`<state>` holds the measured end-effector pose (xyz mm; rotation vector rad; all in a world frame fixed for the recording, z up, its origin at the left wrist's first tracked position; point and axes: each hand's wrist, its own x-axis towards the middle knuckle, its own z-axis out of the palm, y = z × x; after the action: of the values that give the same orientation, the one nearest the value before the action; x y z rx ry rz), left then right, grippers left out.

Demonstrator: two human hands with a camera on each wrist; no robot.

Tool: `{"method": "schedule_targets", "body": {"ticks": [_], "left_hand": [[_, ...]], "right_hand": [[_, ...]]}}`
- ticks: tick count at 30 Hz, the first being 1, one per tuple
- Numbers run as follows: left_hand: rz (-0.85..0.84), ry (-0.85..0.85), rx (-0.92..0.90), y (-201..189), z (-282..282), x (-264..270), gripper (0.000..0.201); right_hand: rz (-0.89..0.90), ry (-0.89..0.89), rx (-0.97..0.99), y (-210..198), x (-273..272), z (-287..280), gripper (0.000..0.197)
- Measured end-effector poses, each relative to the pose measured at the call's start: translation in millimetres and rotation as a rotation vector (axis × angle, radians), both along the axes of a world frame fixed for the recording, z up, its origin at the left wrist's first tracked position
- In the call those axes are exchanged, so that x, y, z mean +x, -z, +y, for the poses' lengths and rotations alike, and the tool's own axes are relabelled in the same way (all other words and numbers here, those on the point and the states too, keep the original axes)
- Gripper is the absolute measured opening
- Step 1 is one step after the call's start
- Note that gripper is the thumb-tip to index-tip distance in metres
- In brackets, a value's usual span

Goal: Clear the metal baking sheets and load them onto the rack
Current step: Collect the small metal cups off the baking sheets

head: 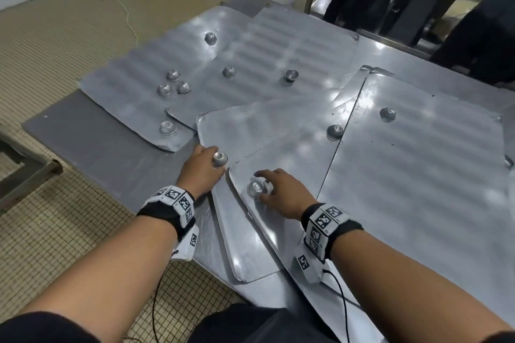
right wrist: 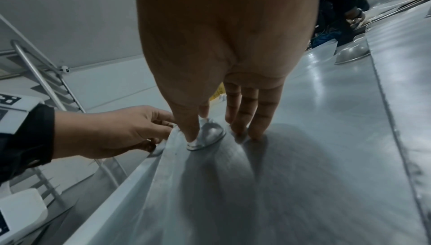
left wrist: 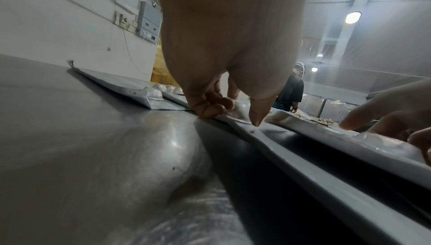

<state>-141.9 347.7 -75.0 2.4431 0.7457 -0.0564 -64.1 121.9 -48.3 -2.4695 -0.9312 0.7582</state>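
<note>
Overlapping metal baking sheets (head: pixel 292 108) are spread across the surface (head: pixel 92 142). One small metal cup (head: pixel 220 159) is held by the left hand (head: pixel 201 167). Another cup (head: pixel 256 189) is pinched by the right hand (head: pixel 281 193). Risk: smooth cups slipping, sliding off tilted sheets.

The person's forearms are bare from the short black sleeves (head: pixel 41 326) down to the wrists. Each wrist carries a black fabric strap with a band of white plastic blocks around it, and every block face has a black-and-white square marker printed on it. The band on the left wrist (head: pixel 174 200) has one more white block hanging below it, also with a marker. The band on the right wrist (head: pixel 326 221) has the same kind of hanging white block (head: pixel 309 264), and a thin black cable (head: pixel 341 298) comes out of it and runs back along the forearm. A second thin black cable (head: pixel 156 303) hangs under the left forearm. The person wears dark clothing (head: pixel 250 323) on the body. The left hand (head: pixel 200 170) and the right hand (head: pixel 284 189) have no gloves.
</note>
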Motion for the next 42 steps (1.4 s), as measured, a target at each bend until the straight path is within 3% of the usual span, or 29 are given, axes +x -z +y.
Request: {"method": "schedule_targets", "body": {"ticks": [12,20,23,26,29,34,42], "left_hand": [[-0.111,-0.022,-0.036,12,7,-1,0.043],[-0.138,0.002,-0.009,-19,-2,8,0.033],[-0.126,0.067,-0.025,-34,-17,18,0.033],[-0.121,0.177,-0.049,-41,-36,27,0.052],[-0.045,0.301,-0.038,-38,-58,35,0.071],[0.043,0.489,0.002,-23,-90,41,0.052],[-0.033,0.578,-0.05,-20,-126,53,0.033]], "right_hand": [[-0.041,0.04,0.003,15,1,7,0.038],[-0.021,0.127,0.059,16,2,1,0.043],[-0.012,0.15,0.077,12,4,-7,0.053],[-0.023,0.175,0.076,5,7,-21,0.065],[-0.056,0.224,0.069,0,10,-40,0.048],[-0.053,0.358,0.063,4,11,-77,0.048],[-0.045,0.563,0.128,10,2,-125,0.049]]}}
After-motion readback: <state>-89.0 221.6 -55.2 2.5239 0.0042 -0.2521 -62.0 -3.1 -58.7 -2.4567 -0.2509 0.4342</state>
